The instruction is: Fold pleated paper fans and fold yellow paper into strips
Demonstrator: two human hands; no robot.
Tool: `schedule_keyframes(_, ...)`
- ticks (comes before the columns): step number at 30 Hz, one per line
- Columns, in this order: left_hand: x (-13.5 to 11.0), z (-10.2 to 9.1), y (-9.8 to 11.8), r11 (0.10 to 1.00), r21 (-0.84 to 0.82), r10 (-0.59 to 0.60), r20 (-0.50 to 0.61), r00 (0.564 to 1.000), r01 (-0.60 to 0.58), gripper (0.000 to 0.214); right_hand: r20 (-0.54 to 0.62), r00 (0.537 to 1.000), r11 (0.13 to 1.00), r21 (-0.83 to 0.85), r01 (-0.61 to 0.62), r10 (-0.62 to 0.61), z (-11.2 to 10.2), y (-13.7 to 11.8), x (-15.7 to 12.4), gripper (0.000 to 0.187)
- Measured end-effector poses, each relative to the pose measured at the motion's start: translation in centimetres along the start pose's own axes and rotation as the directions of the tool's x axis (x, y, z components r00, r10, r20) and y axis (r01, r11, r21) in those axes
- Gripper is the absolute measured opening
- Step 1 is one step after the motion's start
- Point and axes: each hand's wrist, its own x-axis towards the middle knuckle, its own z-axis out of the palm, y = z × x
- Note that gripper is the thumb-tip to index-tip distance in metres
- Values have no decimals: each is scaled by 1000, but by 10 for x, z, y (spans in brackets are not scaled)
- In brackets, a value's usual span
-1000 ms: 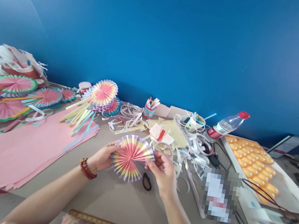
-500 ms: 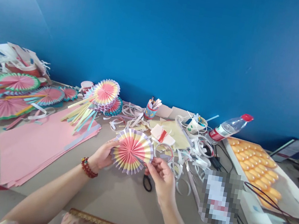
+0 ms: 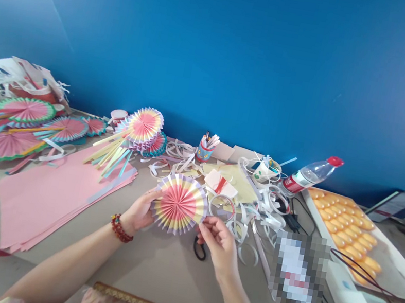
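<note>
Most fingers of the left hand (image 3: 139, 212) are hidden behind the pleated paper rosette (image 3: 179, 204), which is held above the table (image 3: 165, 275) between both hands. Only the thumb is seen, pressed on the left rim. The right rim is pinched between thumb and forefinger of the right hand (image 3: 221, 242). Just below those fingers, black scissors (image 3: 200, 250) are partly covered. Right of them, a flat object (image 3: 296, 272) is blurred beyond recognition. Heaped beyond the right fingers are white paper strips (image 3: 256, 203). Pink sheets (image 3: 50, 192) are spread left of the left fingers. A lying bottle (image 3: 310, 173) is seen farther right.
</note>
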Motion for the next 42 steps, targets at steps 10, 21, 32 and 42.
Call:
schedule_keyframes(10, -1, 3, 1, 1000, 17, 22, -3, 1000, -22, 18, 48, 997, 982, 173, -74, 67, 0, 2, -1, 37)
schedule_keyframes(21, -1, 1, -1, 1000, 5, 31, -4, 1000, -31, 28, 42, 994, 976, 191, -107, 101, 2, 0, -1, 38)
schedule_keyframes(32, 2, -4, -3, 999, -4, 32, -38, 999, -32, 24, 84, 995, 998, -23, -53, 55, -1, 5, 1, 36)
schedule_keyframes(42, -2, 4, 0, 999, 5, 45, 18, 999, -45, 16, 95, 987, 967, -207, 148, -130, -5, -3, 10, 38)
